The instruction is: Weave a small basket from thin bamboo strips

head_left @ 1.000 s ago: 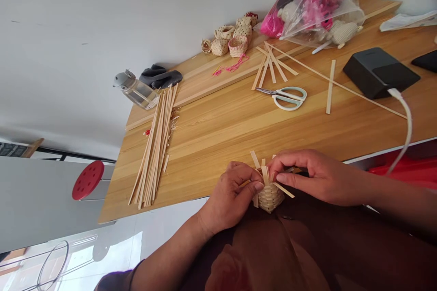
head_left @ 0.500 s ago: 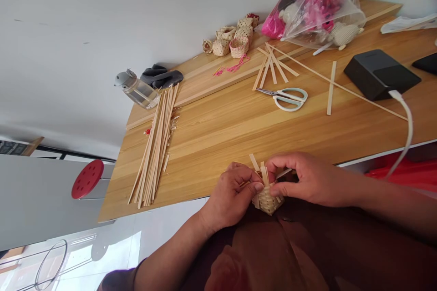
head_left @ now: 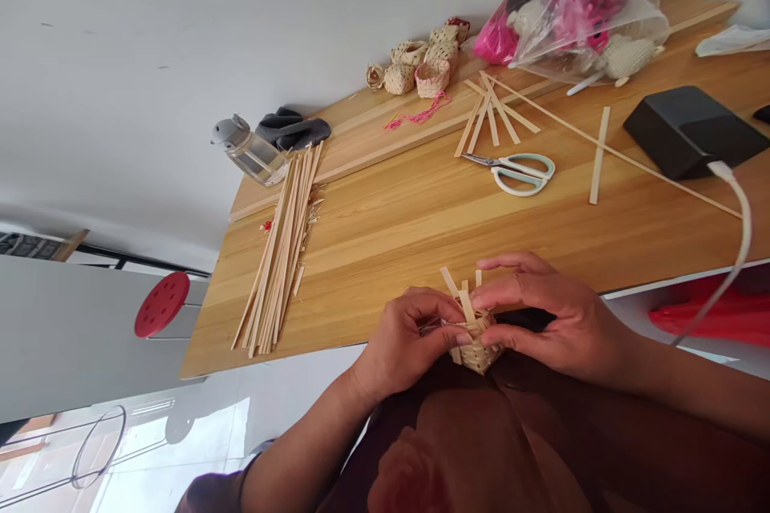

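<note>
A small woven basket [head_left: 480,356] of pale flat strips is held close to my body, just off the table's front edge. Several strip ends stand up from its rim. My left hand [head_left: 415,337] pinches the rim on the left side, thumb outside and fingers behind. From the right, my right hand [head_left: 541,313] grips the basket's other side between thumb and fingers, with its index finger raised beside an upright strip. The fingers hide part of the rim and the inside.
On the wooden table [head_left: 373,232] lie a bundle of long strips [head_left: 280,256], scissors [head_left: 517,173], short strips [head_left: 496,116] and a black box [head_left: 691,132] with a white cable. Farther back are small woven baskets [head_left: 433,76], a clear bottle [head_left: 256,156] and a plastic bag [head_left: 577,12].
My right hand's fingers have opened somewhat and its index finger has lifted, while the thumb stays at the basket. My left hand keeps its pinch. The view has shifted slightly.
</note>
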Available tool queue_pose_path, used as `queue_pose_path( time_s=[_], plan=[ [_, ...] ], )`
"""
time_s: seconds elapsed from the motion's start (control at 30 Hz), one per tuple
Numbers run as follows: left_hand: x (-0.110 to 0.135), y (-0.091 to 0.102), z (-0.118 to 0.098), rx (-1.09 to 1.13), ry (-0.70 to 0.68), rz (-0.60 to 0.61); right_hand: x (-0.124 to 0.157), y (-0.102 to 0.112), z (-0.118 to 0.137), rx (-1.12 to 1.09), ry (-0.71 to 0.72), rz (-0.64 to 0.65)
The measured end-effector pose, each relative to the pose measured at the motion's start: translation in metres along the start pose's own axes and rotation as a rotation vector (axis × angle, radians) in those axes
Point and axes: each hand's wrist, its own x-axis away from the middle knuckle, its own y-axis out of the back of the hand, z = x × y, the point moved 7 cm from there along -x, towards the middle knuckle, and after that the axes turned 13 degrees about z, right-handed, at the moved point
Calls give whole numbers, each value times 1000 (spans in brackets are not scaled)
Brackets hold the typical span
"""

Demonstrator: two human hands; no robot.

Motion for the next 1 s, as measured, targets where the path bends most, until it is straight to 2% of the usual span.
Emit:
queue_pose_path(
  time_s=[0.1,0.23,0.43,0.67,1.0],
  plan=[
    [1,1,-3,-104,3,-76,-1,0,3,64,57,-15],
    [2,1,-6,-144,-19,-116,-2,-2,9,101,126,18],
    [3,-1,-8,-175,-45,-140,-4,-2,13,114,115,76],
    [5,-4,-9,-166,-83,-173,-5,-4,14,137,25,164],
    [4,-8,-18,-218,-96,-143,-6,-4,25,191,63,217]
  ],
)
